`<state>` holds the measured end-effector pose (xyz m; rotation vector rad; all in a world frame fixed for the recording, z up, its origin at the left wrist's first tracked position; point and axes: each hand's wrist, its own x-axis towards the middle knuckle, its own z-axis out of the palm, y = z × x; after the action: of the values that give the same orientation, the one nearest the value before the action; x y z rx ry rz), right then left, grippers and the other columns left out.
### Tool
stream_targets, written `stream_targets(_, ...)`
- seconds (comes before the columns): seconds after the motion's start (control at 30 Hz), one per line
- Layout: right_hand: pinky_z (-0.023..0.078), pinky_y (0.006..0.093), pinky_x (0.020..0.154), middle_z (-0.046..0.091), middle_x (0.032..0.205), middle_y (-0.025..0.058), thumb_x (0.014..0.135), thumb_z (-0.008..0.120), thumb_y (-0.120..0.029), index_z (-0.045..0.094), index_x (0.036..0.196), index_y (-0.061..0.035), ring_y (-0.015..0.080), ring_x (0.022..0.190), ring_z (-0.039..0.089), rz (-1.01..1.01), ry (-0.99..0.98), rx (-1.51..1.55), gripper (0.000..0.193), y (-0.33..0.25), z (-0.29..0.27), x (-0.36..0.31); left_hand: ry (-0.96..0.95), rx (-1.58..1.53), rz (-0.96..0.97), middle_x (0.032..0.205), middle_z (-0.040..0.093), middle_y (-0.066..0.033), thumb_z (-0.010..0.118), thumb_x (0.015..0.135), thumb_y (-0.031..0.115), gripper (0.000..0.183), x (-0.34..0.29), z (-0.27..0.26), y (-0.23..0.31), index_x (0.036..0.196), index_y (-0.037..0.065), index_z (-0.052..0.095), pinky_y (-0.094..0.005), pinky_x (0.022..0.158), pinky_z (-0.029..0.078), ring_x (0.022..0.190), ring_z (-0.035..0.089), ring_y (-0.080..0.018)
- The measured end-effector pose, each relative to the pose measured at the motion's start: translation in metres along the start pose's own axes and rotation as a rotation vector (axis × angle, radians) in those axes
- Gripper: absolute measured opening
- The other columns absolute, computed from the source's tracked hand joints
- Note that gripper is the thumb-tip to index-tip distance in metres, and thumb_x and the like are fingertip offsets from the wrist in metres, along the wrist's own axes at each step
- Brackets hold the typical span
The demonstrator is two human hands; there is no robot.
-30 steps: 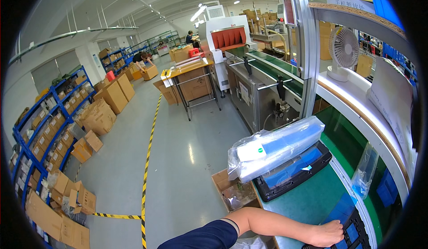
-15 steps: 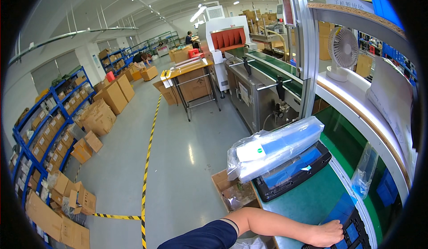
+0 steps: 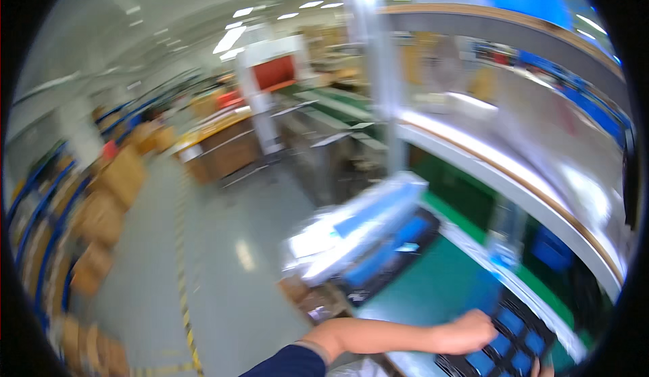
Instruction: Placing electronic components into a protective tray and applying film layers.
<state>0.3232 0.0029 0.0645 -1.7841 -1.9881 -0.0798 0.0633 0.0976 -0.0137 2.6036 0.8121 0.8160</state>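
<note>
A black gridded frame with blue square panels [image 3: 512,345] lies on the green work surface [image 3: 419,296] at the lower right. My left hand [image 3: 466,333] is closed at its left edge, fingers curled, though the picture is smeared. Of my right hand [image 3: 543,370] only a few fingertips show at the lower edge, against the frame's near side; the rest is out of view. Further up the surface lies a long black tray with blue film [image 3: 392,257]. Clear plastic bags with blue and white contents [image 3: 368,221] lie on top of it.
A shelf unit with a metal post [image 3: 387,93] rises behind the bench, beside a green conveyor [image 3: 456,188]. A clear plastic-wrapped item [image 3: 507,232] lies beyond the bench's metal rail. An open carton [image 3: 314,306] stands below the left edge. Boxes and blue racks line the far left.
The view has swung to the right, blurring the room. More of the black frame now shows, and fingertips of my right hand have appeared beside it. My left hand stays at the frame.
</note>
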Motion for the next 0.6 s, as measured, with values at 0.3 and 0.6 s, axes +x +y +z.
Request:
stream_targets(0.3, 0.051, 0.0428, 0.062, 0.062, 0.064, 0.0201, 0.082, 0.046, -0.061, 0.065, 0.062, 0.0014, 0.0355, 0.064, 0.063, 0.294, -0.271, -0.065, 0.068, 0.051, 0.044, 0.006, -0.140, 0.123, -0.070, 0.072, 0.064, -0.0106, 0.057, 0.079, 0.023, 0.017, 0.004, -0.050, -0.004, 0.074, 0.007, 0.059, -0.0412, 0.068, 0.048, 0.071, 0.061, -0.0298)
stream_targets(0.6, 0.052, 0.0436, 0.065, 0.062, 0.071, 0.0237, 0.084, 0.045, -0.059, 0.064, 0.062, 0.0053, 0.0391, 0.065, 0.062, 0.231, -0.165, -0.041, 0.071, 0.051, 0.048, -0.013, -0.153, 0.070, -0.128, 0.064, 0.059, -0.0146, 0.060, 0.082, 0.023, 0.018, 0.013, -0.062, 0.016, 0.078, 0.006, 0.060, -0.0439, 0.057, 0.044, 0.063, 0.058, -0.0358)
